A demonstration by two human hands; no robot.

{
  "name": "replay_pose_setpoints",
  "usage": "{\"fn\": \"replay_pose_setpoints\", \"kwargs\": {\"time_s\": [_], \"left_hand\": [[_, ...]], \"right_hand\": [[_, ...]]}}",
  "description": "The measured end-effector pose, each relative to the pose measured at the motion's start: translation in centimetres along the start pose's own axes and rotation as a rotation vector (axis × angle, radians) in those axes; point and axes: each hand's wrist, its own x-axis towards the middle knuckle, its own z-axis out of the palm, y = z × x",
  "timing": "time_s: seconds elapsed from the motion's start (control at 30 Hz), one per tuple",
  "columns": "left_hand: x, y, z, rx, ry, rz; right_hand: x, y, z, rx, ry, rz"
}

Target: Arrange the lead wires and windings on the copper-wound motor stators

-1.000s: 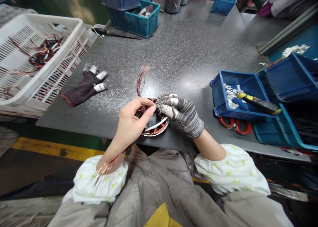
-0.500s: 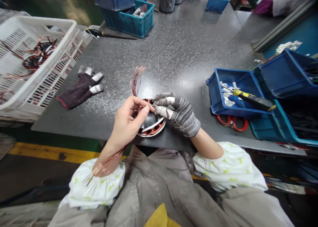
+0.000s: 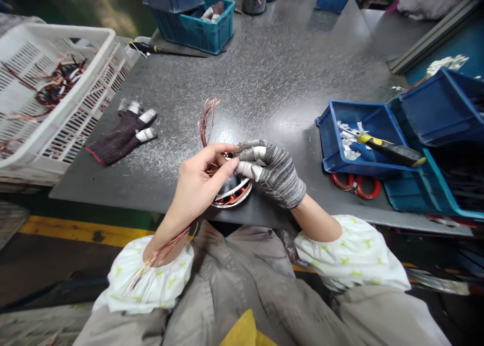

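Head view: a copper-wound ring [image 3: 232,182] is set flat near the middle of the front edge of the worktop [image 3: 272,73], and both hands are brought together over its far side. Its dark centre is crossed by a white tube [image 3: 233,190], and copper windings are seen along its near rim. By the bare left hand [image 3: 200,174], the ring's left part is covered; the thumb and forefinger are bent toward each other at the tips, just beside the right hand [image 3: 278,172], which is covered by a grey knitted glove with white-wrapped fingers. The fingers of the right hand are curled at the ring's far right rim. Whether anything is gripped by either hand cannot be told, since the fingertips are crowded together and small. One bunch of copper strands [image 3: 206,121] is raised beyond the left hand, and another bunch [image 3: 162,252] is draped along the left wrist, past the front edge. Toward the left edge, a dark glove [image 3: 121,134] is laid near a white crate [image 3: 102,38]. Near the right end of the front edge, red loop handles [image 3: 368,187] are partly hidden under a blue bin [image 3: 327,144], across which a yellow-and-black handle [image 3: 393,148] is rested.
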Motion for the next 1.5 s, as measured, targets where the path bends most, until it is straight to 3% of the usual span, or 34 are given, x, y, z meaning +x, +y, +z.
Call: {"fn": "replay_pose_setpoints", "kwargs": {"time_s": [0.33,1.07,1.5], "left_hand": [[-0.04,0.00,0.23,-0.023,0.062,0.008],[-0.15,-0.24,0.22,-0.025,0.076,0.004],[-0.36,-0.38,0.20,-0.007,0.087,0.007]], "right_hand": [[0.05,-0.44,0.32,0.046,-0.015,0.005],[0.01,-0.56,0.45,0.161,-0.020,0.147],[0.08,-0.67,0.42,0.091,0.033,0.079]]}}
